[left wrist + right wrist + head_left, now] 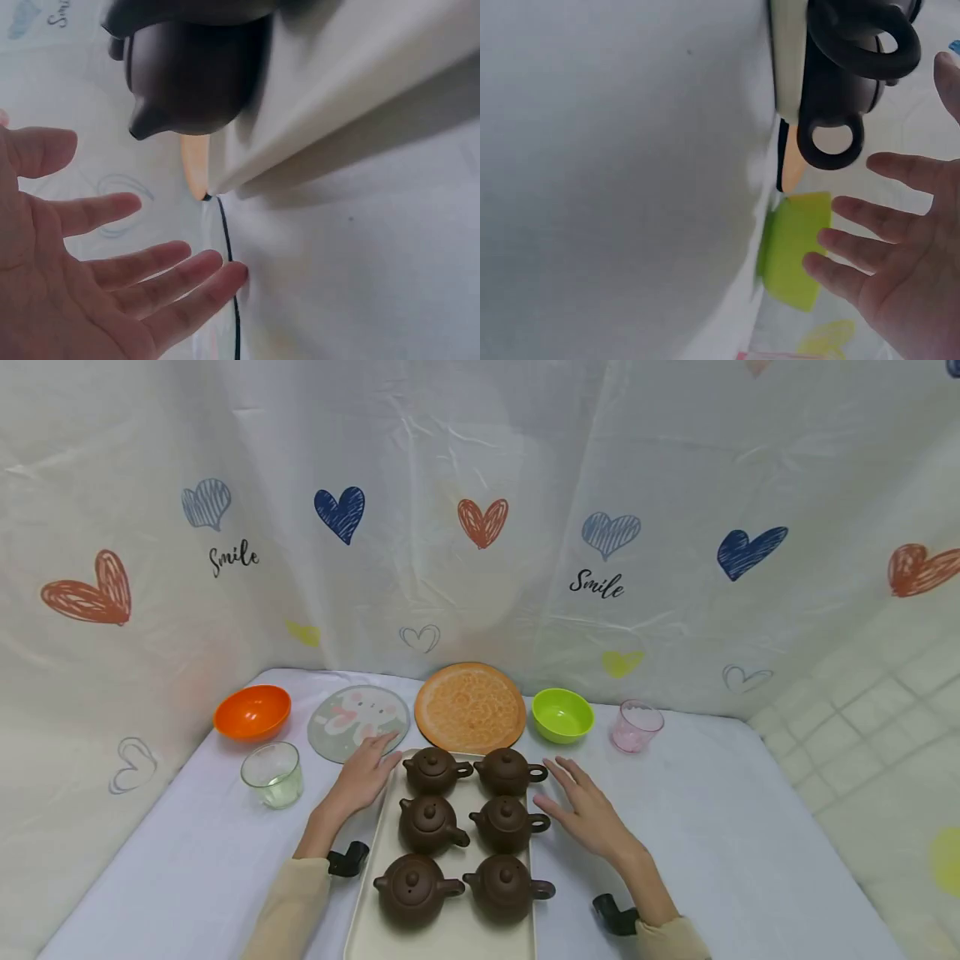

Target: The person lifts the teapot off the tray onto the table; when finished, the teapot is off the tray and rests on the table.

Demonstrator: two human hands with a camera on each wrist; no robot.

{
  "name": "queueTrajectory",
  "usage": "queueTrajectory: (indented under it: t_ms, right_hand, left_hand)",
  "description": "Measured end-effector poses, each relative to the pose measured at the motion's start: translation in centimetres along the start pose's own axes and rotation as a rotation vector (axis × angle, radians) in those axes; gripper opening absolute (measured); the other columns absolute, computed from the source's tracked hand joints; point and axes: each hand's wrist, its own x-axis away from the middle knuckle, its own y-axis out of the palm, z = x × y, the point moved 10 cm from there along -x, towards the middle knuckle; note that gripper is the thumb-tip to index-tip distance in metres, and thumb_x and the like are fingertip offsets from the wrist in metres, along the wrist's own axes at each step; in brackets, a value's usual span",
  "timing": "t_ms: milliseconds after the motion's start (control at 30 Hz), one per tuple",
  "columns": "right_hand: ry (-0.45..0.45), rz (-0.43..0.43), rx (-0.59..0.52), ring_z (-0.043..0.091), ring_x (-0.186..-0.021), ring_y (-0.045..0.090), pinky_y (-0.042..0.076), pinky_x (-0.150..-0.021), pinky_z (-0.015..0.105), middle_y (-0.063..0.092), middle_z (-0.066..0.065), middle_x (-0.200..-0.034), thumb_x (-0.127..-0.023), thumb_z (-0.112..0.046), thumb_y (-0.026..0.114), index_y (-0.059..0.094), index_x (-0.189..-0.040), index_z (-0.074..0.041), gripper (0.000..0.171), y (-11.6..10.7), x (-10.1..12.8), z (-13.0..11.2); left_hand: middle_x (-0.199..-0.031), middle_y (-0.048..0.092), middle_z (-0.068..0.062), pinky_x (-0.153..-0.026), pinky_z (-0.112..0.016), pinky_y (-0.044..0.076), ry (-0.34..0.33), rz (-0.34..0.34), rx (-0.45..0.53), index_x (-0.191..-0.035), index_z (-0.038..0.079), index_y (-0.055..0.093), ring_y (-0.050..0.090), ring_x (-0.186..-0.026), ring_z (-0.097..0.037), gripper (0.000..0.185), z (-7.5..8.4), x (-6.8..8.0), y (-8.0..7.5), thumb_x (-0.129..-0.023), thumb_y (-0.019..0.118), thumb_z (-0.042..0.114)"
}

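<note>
We are looking down at a cream tray [371, 893] sitting on the white tabletop [750, 860] and carrying six brown teapots in two columns, as a person's two hands are hovering on either side of its far end; the left hand [362, 777] is lying with fingers straight and spread, its grip holding nothing, just beside the far-left teapot [432, 770] and touching the edge of a round rabbit-print mat [352, 717], while the right hand [588, 810] is likewise spreading its fingers, its grip empty, just beside the handle of the far-right teapot [508, 771]; behind the tray we are seeing an orange plate [470, 706], a green bowl [562, 715], a pink cup [636, 727], an orange bowl [252, 712] and a clear glass [273, 774]
</note>
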Motion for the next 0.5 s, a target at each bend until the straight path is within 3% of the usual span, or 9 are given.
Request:
queueTrajectory:
  t_ms: [133, 267, 367, 500]
  right_hand:
    - [-0.012, 0.000, -0.074, 0.038, -0.135, 0.038, 0.034, -0.106, 0.060, 0.041, 0.018, -0.147, -0.092, -0.037, 0.061, 0.043, -0.144, -0.007, 0.063, 0.6, -0.3, -0.1]
    - [-0.047, 0.017, -0.158, 0.035, -0.130, 0.045, 0.039, -0.105, 0.054, 0.048, 0.017, -0.141, -0.091, -0.025, 0.064, 0.045, -0.140, -0.002, 0.058, 0.8, -0.7, -0.1]
    - [-0.086, 0.022, -0.221, 0.034, -0.128, 0.048, 0.044, -0.102, 0.049, 0.051, 0.018, -0.137, -0.091, -0.020, 0.065, 0.046, -0.139, 0.001, 0.055, 0.7, -0.8, -0.2]
    - [-0.104, 0.004, -0.312, 0.036, -0.127, 0.048, 0.044, -0.101, 0.046, 0.052, 0.020, -0.136, -0.091, -0.018, 0.064, 0.046, -0.138, 0.003, 0.055, 0.6, -1.0, -0.3]
  left_hand:
    - [-0.133, 0.050, -0.025, -0.100, -0.056, 0.039, -0.017, 0.037, 0.025, -0.140, 0.001, 0.046, 0.048, -0.122, -0.040, 0.045, -0.6, -0.3, -0.2, -0.101, 0.042, 0.024]
    - [-0.119, 0.056, -0.026, -0.077, -0.043, 0.053, -0.081, 0.049, 0.130, -0.137, -0.001, 0.049, 0.065, -0.087, -0.030, 0.044, -1.5, -0.5, 0.1, -0.095, 0.047, 0.012]
    - [-0.113, 0.059, -0.024, -0.059, -0.031, 0.054, -0.145, 0.039, 0.241, -0.134, -0.003, 0.051, 0.064, -0.069, -0.020, 0.045, -2.4, -0.5, 0.6, -0.089, 0.050, 0.005]
    - [-0.107, 0.062, -0.022, -0.055, -0.029, 0.056, -0.192, 0.027, 0.347, -0.129, -0.005, 0.054, 0.066, -0.071, -0.019, 0.043, -3.1, -0.3, 1.1, -0.087, 0.051, 0.001]
